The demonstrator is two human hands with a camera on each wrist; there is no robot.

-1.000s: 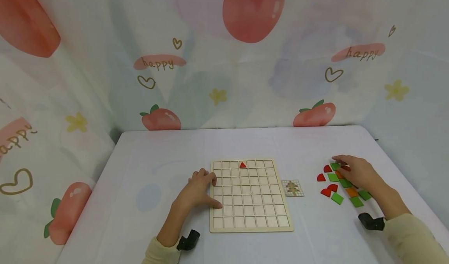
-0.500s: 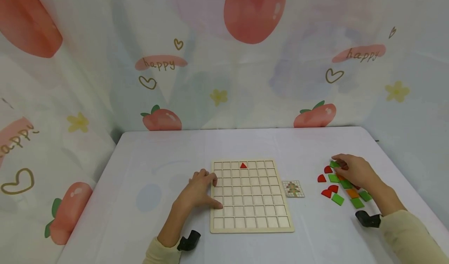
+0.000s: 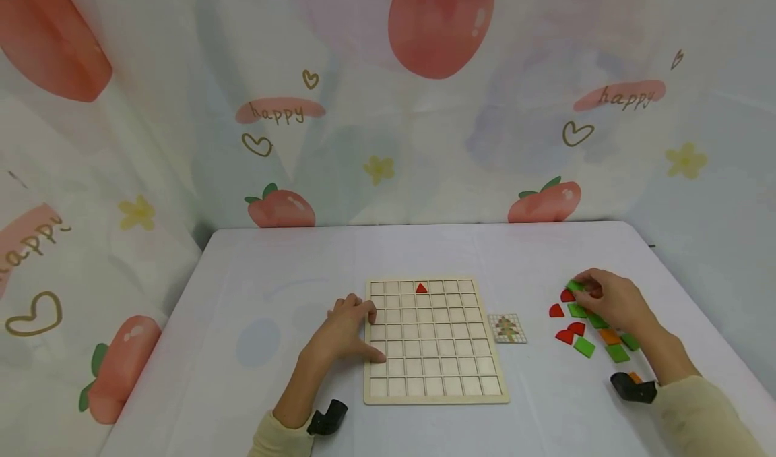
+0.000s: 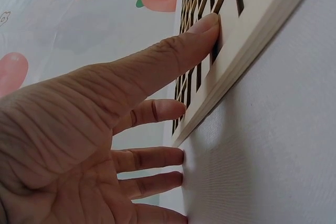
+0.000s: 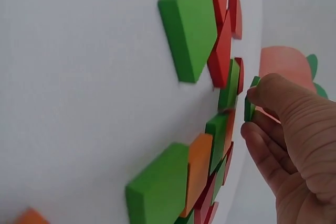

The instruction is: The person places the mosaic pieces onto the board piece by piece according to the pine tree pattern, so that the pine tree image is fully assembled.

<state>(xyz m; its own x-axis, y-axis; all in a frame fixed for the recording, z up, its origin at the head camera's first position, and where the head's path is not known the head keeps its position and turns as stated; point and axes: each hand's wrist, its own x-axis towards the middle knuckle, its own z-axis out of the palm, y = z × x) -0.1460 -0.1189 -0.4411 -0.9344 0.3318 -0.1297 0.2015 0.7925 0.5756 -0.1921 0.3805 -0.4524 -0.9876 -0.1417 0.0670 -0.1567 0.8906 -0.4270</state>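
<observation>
My left hand [image 3: 342, 332] rests at the left edge of a wooden grid board [image 3: 434, 400]. In the left wrist view its thumb [image 4: 173, 56] lies straight on the board's face, the other fingers extended by the edge. A red triangle tile [image 3: 421, 288] sits in the board's top row. Over on the right, my right hand [image 3: 615, 300] pinches a green tile [image 5: 251, 100] between thumb and fingertips. Below it are scattered green tiles [image 3: 617, 353], red rounded tiles [image 3: 556, 311] and orange tiles [image 3: 609, 336], some hidden by the hand.
A small card [image 3: 507, 328] with a tree pattern lies just right of the board. The white table [image 3: 291, 261] meets a printed cloth backdrop [image 3: 424, 140] behind. A black wrist camera [image 3: 633, 387] sits low over the table near the tiles.
My right hand has shifted slightly left, and its thumb and fingers have closed on a green tile. An orange tile now shows beside the right wrist. The left hand stays put.
</observation>
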